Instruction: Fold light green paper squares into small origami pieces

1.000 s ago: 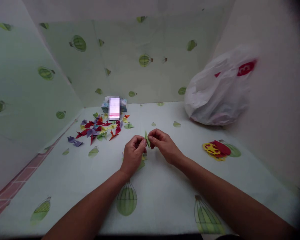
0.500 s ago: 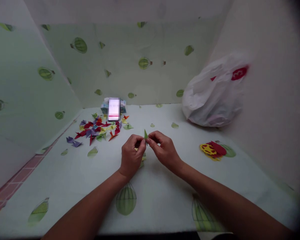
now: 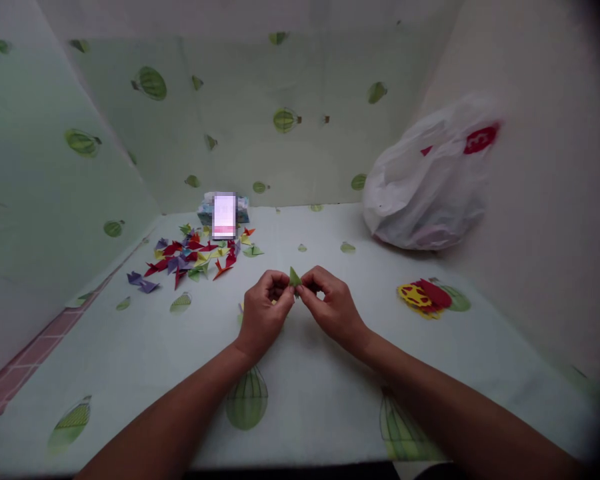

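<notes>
Between my two hands a small piece of folded green paper [image 3: 295, 278] points upward, its tip showing above my fingers. My left hand [image 3: 266, 301] pinches its left side with thumb and fingertips. On the other side my right hand [image 3: 331, 301] pinches it in the same way, the two thumbs close together. The lower part of the paper is mostly covered by my fingers. Partly hidden behind my left hand, something small and yellowish lies on the table; I cannot make out what it is.
Folded paper birds [image 3: 195, 257] in several colours lie heaped at the left. Behind them a lit, blurred phone [image 3: 225, 217] leans on a tissue box [image 3: 205, 212]. A white plastic bag [image 3: 425, 193] stands at back right, with red and yellow cut-outs [image 3: 423, 298] in front of it.
The green paper has turned so that a broader face shows, and it sits slightly lower. Both hands still pinch it. The whole view has shifted a little.
</notes>
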### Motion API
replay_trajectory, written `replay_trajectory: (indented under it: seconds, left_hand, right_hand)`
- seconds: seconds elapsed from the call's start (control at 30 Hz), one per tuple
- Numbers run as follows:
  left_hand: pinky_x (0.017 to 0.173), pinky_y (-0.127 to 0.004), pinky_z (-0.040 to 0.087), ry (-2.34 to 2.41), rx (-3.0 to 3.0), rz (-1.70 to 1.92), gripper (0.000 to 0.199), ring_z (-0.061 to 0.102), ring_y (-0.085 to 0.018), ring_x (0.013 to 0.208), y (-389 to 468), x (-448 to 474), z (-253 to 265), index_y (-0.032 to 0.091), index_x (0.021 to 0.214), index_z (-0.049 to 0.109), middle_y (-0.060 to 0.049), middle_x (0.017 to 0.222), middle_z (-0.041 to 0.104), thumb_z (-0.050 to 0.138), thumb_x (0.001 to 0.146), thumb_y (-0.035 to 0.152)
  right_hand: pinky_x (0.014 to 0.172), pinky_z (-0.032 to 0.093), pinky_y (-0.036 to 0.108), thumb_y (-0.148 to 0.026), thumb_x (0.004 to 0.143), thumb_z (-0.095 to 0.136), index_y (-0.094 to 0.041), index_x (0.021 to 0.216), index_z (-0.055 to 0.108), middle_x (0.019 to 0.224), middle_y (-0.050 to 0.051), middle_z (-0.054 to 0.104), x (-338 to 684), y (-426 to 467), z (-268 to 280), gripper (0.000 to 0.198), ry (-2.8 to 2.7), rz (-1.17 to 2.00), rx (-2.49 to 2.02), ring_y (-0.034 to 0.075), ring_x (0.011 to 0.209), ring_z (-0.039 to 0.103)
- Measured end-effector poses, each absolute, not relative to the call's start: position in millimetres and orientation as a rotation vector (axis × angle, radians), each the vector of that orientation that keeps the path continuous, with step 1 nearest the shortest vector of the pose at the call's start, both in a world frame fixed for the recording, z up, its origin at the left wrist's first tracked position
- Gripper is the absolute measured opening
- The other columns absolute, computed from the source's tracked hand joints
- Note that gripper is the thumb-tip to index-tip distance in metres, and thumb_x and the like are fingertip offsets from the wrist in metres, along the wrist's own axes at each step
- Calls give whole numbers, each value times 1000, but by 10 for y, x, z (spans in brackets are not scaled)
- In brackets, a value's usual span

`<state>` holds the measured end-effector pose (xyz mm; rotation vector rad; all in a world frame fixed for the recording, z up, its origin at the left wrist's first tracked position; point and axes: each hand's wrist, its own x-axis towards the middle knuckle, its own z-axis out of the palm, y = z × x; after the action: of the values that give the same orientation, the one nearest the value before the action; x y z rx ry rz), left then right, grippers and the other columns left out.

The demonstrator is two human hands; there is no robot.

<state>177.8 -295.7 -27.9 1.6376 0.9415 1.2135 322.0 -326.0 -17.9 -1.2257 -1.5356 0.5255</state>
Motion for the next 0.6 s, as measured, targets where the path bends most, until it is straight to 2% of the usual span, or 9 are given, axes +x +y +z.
replay_trajectory:
  seconds: [0.17,0.6]
  left_hand:
    - [65,-25,49,944,1684,1176,10,60,-13,70,-2980,1787,-251,19,87,59,-2,80,63,65,84,26]
    - [62,-24,49,829,1425,1121,13,57,-11,65,-2994,1809,-176,16,87,61,0,78,61,67,80,25]
  right_hand:
    - [62,43,27,-22,86,59,-22,82,54,74,-1,58,3247,-3267,-213,7,-1439,728,-1124,13,66,54]
    - [63,43,29,-21,82,63,-20,79,57,72,-1,56,3246,-3270,-215,7,-1376,821,-1072,13,66,53]
